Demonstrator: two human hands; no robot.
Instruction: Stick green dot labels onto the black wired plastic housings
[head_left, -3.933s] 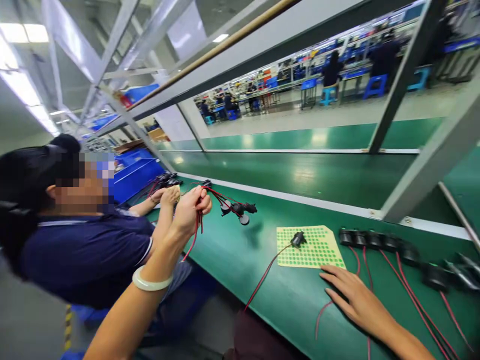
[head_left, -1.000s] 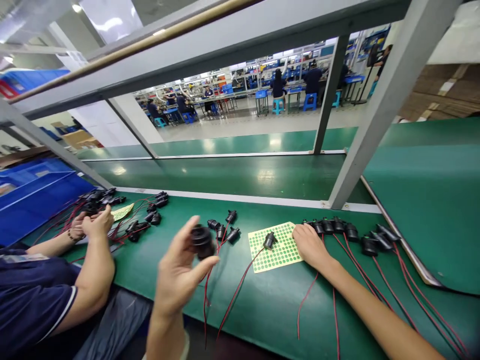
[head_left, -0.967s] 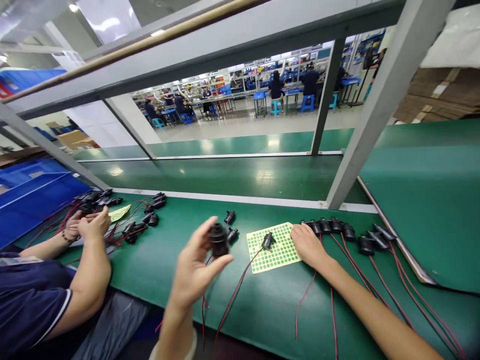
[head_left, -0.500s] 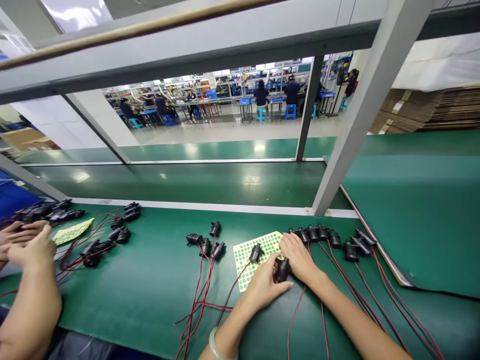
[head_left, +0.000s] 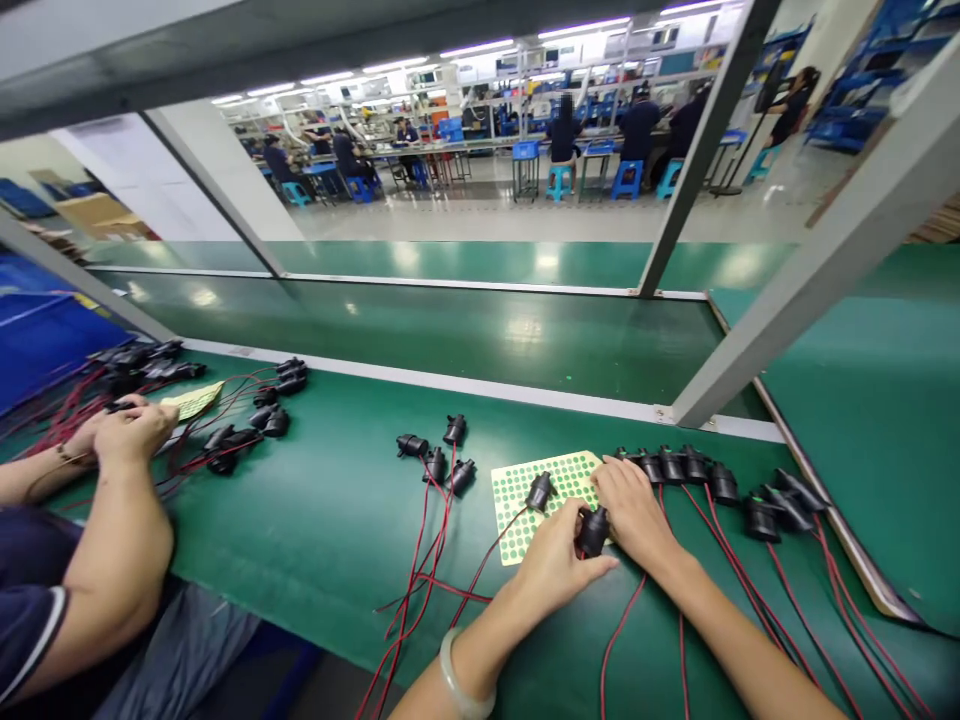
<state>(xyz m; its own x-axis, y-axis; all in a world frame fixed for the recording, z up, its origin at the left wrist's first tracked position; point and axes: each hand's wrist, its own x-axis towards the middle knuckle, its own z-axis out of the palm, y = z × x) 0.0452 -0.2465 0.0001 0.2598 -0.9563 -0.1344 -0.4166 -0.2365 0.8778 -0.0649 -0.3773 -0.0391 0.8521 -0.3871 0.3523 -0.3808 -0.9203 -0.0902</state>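
Note:
My left hand is closed on a black cylindrical part with a thin red-and-black lead, held just over the table. My right hand is beside it, fingers bent and together at the right edge of a pale yellow sheet of green round stickers. What its fingertips grip is hidden. Another black part with a short nozzle lies on the sheet. Several similar black parts stand in a row behind and right of my right hand, their red leads trailing toward me.
Left of the sheet lies a cluster of black wired parts. Farther left, a co-worker's hands work near more parts and another sticker sheet. A blue bin is beyond. A grey slanted post rises from the table's back edge.
My view has tilted down and shifted left, showing more of the co-worker. My hands keep nearly the same pose by the sheet, with the left still holding the black part.

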